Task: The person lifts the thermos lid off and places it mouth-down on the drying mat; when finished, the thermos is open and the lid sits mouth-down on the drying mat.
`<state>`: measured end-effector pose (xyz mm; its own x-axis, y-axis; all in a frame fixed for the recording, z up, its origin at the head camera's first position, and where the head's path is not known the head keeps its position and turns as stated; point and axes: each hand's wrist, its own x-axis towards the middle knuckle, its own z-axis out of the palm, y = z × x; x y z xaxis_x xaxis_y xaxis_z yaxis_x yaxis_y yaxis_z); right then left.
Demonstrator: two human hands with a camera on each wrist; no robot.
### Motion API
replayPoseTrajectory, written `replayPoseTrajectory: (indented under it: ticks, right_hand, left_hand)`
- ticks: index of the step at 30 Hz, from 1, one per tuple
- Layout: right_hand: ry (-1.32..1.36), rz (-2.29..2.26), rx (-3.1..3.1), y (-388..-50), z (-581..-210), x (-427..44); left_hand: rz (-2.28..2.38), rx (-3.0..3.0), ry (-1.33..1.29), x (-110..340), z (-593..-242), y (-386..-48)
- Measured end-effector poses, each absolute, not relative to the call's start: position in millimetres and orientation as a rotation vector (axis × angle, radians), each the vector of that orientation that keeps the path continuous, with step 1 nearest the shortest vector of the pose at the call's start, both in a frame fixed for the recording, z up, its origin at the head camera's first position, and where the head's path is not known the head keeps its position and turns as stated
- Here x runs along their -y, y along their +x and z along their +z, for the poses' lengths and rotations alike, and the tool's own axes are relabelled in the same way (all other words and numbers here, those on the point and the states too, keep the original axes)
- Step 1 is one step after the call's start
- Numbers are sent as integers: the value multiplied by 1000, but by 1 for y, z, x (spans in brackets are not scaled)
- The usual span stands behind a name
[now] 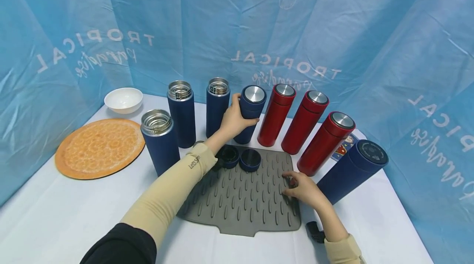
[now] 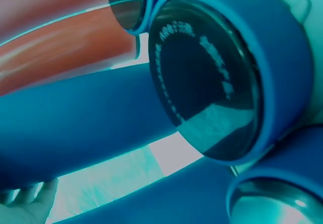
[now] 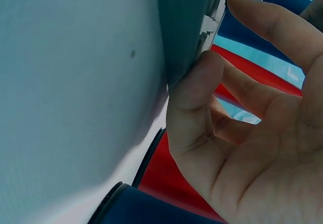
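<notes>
My left hand (image 1: 234, 121) grips a navy thermos flask (image 1: 249, 130) with a silver-topped lid, upright at the back, thumb across its front. In the left wrist view its fingertips lie against the navy body (image 2: 81, 118). My right hand (image 1: 304, 190) rests at the right edge of a grey ridged mat (image 1: 255, 202), fingers loosely bent, holding nothing; in the right wrist view a fingertip (image 3: 202, 72) touches the mat's edge. Dark-topped navy lids (image 1: 250, 160) lie on the mat below my left hand; my sleeve partly covers some.
Three lidless navy flasks (image 1: 161, 144) stand left of my left hand. Three red flasks (image 1: 275, 116) stand to its right, then a dark-topped navy flask (image 1: 352, 169) by my right forearm. A white bowl (image 1: 124, 105) and round pizza-patterned board (image 1: 100, 149) lie far left.
</notes>
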<state>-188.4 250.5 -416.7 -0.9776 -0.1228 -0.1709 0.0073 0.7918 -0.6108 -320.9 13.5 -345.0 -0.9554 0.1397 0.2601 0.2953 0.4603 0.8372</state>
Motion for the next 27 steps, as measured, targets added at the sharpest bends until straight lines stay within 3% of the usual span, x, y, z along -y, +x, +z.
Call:
replayPoseTrajectory:
  ticks: [10,27]
  right_hand:
    - [-111,-918,-2799,-188,-417,-251]
    - [-119,-937,-2773,-188,-416,-252]
  left_hand:
    - [-1494,2417,-437,-4,-331,-306]
    - [-1784,2108,-662,16,-313,-243]
